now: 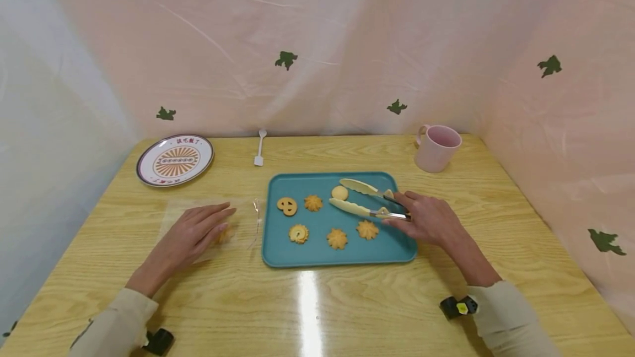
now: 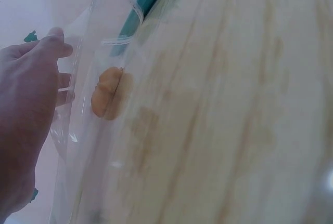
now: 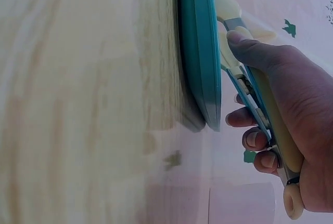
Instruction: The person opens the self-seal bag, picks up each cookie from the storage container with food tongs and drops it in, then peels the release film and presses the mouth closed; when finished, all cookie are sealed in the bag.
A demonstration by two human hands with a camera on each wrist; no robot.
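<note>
My right hand (image 1: pixel 430 218) holds a pair of tongs (image 3: pixel 278 125) with cream tips, fingers and thumb wrapped round the handles. The spread tips reach over a blue-green tray (image 1: pixel 342 258), on either side of a round cookie (image 1: pixel 339 193). Also on the tray lie a pretzel-shaped cookie (image 1: pixel 287 206) and several flower-shaped cookies (image 1: pixel 337 238). To the left of the tray, my left hand (image 1: pixel 193 233) touches a clear plastic bag (image 2: pixel 83 125), its fingers loosely extended. Inside the bag is a brown cookie (image 2: pixel 107 93), mostly covered by the hand in the head view.
A patterned plate (image 1: pixel 175 160) stands at the back left, with a small white spatula-like utensil (image 1: pixel 260 147) to its right. A pink mug (image 1: pixel 436 149) is at the back right. A thin clear strip (image 1: pixel 257 216) lies between bag and tray. Cloth walls surround the wooden table (image 1: pixel 238 307).
</note>
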